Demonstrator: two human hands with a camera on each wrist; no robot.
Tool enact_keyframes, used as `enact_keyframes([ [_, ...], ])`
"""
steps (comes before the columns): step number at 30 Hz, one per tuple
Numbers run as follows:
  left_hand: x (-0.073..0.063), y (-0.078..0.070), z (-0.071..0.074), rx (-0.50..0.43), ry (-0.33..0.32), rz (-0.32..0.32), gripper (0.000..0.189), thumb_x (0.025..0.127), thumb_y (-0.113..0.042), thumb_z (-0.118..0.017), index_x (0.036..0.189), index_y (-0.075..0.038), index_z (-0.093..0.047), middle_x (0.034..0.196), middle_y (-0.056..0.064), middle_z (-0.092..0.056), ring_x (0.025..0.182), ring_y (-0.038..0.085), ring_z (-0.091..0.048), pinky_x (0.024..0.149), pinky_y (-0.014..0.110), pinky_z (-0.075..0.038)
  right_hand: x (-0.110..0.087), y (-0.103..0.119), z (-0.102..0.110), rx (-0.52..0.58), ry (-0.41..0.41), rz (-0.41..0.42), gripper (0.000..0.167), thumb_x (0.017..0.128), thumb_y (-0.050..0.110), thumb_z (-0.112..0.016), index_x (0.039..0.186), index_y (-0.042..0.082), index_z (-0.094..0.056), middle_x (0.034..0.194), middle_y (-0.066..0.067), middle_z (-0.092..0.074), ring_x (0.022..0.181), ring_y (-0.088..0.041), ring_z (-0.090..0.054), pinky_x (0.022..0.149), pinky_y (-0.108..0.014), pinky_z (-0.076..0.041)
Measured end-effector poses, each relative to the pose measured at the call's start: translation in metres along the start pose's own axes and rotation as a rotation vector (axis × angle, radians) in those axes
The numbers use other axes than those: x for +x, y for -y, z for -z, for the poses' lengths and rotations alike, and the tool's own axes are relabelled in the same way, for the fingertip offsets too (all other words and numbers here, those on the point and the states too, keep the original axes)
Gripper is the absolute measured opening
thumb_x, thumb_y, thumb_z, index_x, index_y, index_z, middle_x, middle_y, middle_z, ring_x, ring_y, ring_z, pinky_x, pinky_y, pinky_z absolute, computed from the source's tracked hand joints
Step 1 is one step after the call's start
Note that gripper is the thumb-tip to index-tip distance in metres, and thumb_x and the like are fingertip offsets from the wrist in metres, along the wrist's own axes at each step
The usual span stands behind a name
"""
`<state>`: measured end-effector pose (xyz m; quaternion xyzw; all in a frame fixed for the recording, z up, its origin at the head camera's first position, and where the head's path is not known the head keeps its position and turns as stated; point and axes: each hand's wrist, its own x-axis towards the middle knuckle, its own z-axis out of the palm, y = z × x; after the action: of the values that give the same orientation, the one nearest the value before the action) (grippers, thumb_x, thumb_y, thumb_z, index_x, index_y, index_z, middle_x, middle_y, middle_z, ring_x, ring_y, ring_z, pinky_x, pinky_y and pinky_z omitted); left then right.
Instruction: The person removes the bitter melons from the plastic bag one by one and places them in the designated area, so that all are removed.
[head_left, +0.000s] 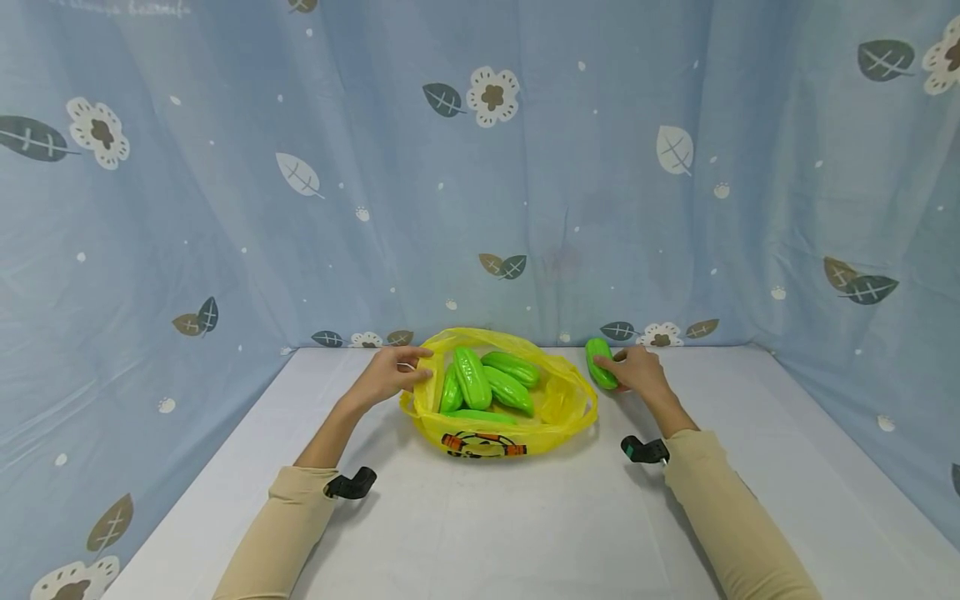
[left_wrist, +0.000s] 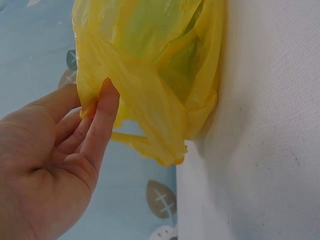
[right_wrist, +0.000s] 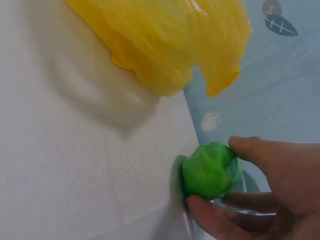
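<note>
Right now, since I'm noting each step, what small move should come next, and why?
Probably bring the green vegetable in the right hand across to the yellow bag: it is gripped outside, while the left hand holds the open bag and similar green vegetables lie inside.

Patterned curtains point(head_left: 585, 192) behind a white table point(head_left: 525, 533) suggest a booth.

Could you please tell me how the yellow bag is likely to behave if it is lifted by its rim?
The yellow bag will probably be floppy, as its thin, see-through plastic hangs in folds beside the left hand. It may sag, since several green gourds lie inside. Those could slide together, as they lie loose at different angles.
</note>
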<state>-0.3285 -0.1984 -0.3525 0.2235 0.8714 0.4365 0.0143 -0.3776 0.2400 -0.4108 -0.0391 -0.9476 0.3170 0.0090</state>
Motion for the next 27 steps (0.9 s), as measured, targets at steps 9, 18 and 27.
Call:
enact_keyframes([
  [9,0.0,-0.001,0.001,0.025,-0.003,-0.016,0.043,0.094,-0.011,-0.066,0.132,0.007,-0.057,0.113,0.027,-0.062,0.103,0.04,-0.067,0.073,0.036,-0.063,-0.001,0.004,0.004,-0.031,0.031,-0.01,0.067,0.094,0.049,-0.06,0.125,-0.011,-0.061,0.107,-0.027,-0.069,0.065,-0.019,-0.071,0.064,-0.031,-0.06],
  [18,0.007,0.015,-0.001,0.034,-0.012,-0.002,0.043,0.094,-0.011,-0.066,0.133,0.006,-0.057,0.114,0.027,-0.062,0.103,0.04,-0.067,0.072,0.036,-0.063,-0.002,0.006,0.005,-0.058,0.042,0.002,0.064,0.095,0.048,-0.059,0.12,-0.011,-0.064,0.094,-0.023,-0.072,0.064,-0.021,-0.071,0.064,-0.033,-0.059],
  [27,0.015,0.036,-0.002,0.03,-0.035,-0.004,0.043,0.092,-0.02,-0.07,0.131,-0.003,-0.062,0.115,0.021,-0.064,0.104,0.035,-0.068,0.074,0.033,-0.062,0.0,0.007,0.005,-0.048,0.054,-0.015,0.065,0.095,0.047,-0.06,0.122,-0.012,-0.063,0.101,-0.026,-0.071,0.065,-0.021,-0.073,0.066,-0.034,-0.061],
])
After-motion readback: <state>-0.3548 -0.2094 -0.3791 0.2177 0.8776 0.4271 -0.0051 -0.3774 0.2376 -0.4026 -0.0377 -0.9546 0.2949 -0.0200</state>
